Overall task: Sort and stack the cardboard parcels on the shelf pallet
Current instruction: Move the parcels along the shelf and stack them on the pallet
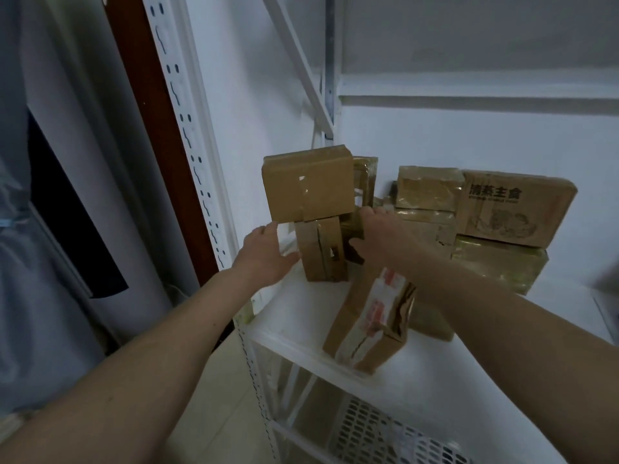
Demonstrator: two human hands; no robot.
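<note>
- Centre of the frame: the left hand (268,254) has its grip wide, fingers straight against the small upright box (321,251) on the white shelf (435,380).
- The right hand (371,236) reaches behind that box; whether it grips, I cannot tell.
- The taped top box (310,185) perches above and looks tippy.
- Stiff, light cardboard with slick tape, I'd say: best squeezed on opposite flat sides.

On the white shelf (418,380) roughly nine cardboard parcels (310,187) show, some partly hidden, so the count is uncertain. One printed carton (512,209) bears dark lettering. Two bare hands (264,254) reach in.
</note>
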